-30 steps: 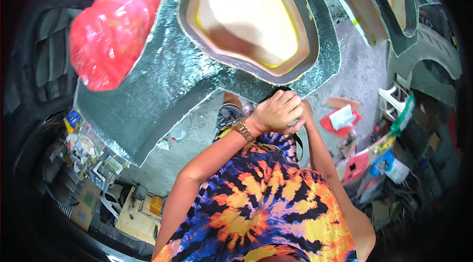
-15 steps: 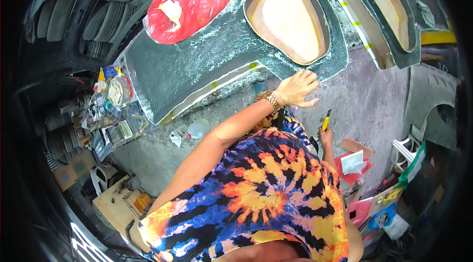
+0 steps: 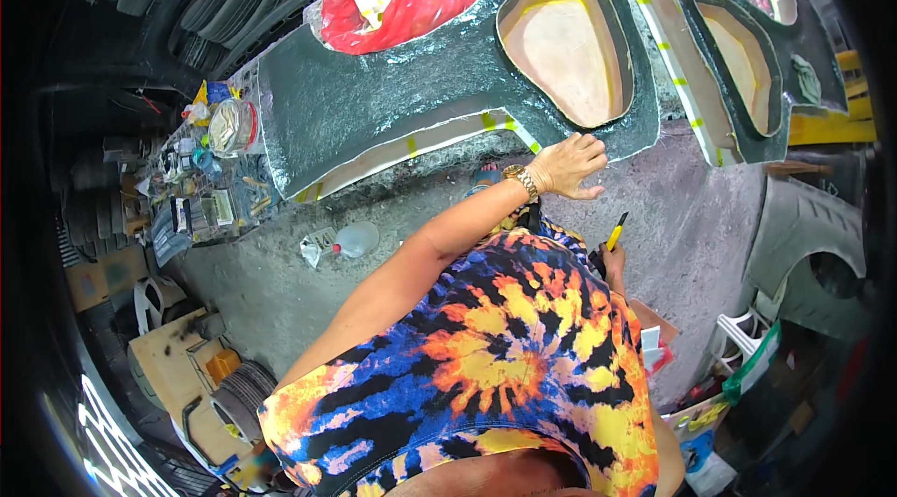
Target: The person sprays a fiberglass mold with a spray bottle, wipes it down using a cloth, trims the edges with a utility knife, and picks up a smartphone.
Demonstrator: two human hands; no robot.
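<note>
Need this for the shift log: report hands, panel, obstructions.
Left hand at near edge of dark panel, contact unclear. Right hand gripping yellow cutter, clear of panel. Red plastic bag at panel's far edge, away from both hands.

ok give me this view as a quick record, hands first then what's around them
left hand: fingers loosely spread at the near edge of the dark panel, no held thing visible; contact unclear
left wrist: gold-toned watch
right hand: grips a yellow cutter, dark blade pointing away from the body
dark panel: rough surface, rounded raised-rim recess near the left hand
on panel: red plastic bag, toward the far edge
floor: clear jug lying left of the person
</note>
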